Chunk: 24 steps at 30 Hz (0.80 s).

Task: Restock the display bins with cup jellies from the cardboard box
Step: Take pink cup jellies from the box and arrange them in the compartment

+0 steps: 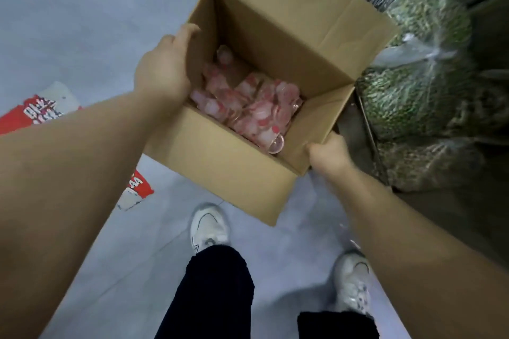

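Observation:
An open brown cardboard box (pixel 220 173) is held up off the floor, tilted, with its flaps open. Several pink cup jellies (pixel 248 102) lie piled in its bottom. My left hand (pixel 162 69) grips the box's left wall at the rim, fingers curled over the edge. At the near right corner, my right hand (pixel 327 151) holds the rim. The display bins (pixel 366 129) stand to the right, partly hidden behind the box.
Bags of green and dark packed goods (pixel 418 96) fill the metal bins on the right. Red and white packets (pixel 35 111) lie on the grey tiled floor at left. My two feet in white shoes (pixel 209 226) stand below the box.

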Each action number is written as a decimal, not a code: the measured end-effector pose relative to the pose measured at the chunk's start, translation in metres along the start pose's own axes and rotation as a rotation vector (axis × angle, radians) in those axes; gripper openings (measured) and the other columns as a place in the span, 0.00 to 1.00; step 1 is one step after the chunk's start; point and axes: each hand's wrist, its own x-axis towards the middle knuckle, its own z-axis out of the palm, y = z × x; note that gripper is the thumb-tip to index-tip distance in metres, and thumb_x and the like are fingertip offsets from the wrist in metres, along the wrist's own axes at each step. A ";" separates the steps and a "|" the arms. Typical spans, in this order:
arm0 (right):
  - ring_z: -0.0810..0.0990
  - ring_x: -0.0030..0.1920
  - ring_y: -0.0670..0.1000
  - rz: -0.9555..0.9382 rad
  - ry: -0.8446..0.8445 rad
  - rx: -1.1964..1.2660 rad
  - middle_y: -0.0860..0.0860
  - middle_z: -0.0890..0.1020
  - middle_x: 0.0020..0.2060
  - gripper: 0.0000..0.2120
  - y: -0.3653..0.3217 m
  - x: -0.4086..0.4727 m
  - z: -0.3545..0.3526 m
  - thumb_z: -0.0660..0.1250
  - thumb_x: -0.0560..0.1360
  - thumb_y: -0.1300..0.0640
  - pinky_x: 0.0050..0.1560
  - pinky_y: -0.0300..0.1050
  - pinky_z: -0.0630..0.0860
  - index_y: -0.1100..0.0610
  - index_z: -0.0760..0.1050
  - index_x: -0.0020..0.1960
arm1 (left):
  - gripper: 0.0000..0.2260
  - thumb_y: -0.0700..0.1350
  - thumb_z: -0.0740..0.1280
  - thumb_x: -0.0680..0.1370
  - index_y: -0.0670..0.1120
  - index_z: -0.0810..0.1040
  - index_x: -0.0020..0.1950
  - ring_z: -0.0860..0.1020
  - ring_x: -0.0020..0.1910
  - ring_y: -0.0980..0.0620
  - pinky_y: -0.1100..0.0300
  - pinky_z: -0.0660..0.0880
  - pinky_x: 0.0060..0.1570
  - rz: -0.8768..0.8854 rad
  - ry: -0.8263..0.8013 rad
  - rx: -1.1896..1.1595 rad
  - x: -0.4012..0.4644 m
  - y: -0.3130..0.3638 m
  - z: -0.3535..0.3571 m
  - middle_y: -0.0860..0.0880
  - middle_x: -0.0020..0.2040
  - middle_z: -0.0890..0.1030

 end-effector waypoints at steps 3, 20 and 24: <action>0.80 0.52 0.60 -0.015 0.052 -0.023 0.61 0.82 0.50 0.12 0.004 -0.013 -0.014 0.62 0.69 0.67 0.50 0.48 0.75 0.63 0.78 0.51 | 0.33 0.30 0.58 0.66 0.51 0.63 0.69 0.73 0.58 0.36 0.45 0.71 0.56 -0.004 -0.010 -0.033 -0.024 -0.002 -0.004 0.39 0.61 0.74; 0.79 0.49 0.62 -0.131 -0.052 -0.399 0.63 0.82 0.48 0.09 0.203 -0.083 -0.117 0.62 0.72 0.65 0.49 0.49 0.75 0.63 0.77 0.50 | 0.36 0.26 0.60 0.69 0.51 0.62 0.73 0.78 0.52 0.37 0.53 0.74 0.46 -0.429 0.119 -0.382 -0.362 0.103 0.135 0.42 0.64 0.76; 0.79 0.50 0.61 -0.094 -0.061 -0.449 0.62 0.81 0.49 0.10 0.252 -0.086 -0.117 0.62 0.74 0.65 0.49 0.49 0.74 0.64 0.76 0.54 | 0.35 0.27 0.59 0.68 0.50 0.63 0.72 0.72 0.62 0.38 0.50 0.72 0.57 -0.488 -0.047 -0.435 -0.392 0.120 0.177 0.41 0.70 0.66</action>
